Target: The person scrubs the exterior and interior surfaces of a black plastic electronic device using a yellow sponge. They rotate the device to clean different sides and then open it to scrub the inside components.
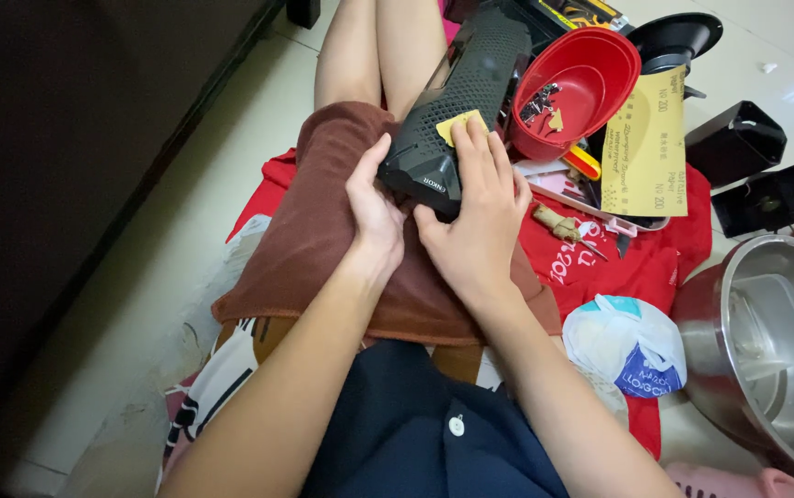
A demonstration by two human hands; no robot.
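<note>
One camera sits on the person's head and looks down.

It points straight down at the lap, so the arms come up from the bottom edge and the legs go off at the top. It is close: the left hand [374, 217] and the right hand [475, 221] sit near the middle and look big. The brown towel [323, 240] on the lap fills the middle. The pale floor [138, 304] shows on the left side, and a steel bowl [766, 350] is cut off at the right edge. There is only this one view.
</note>
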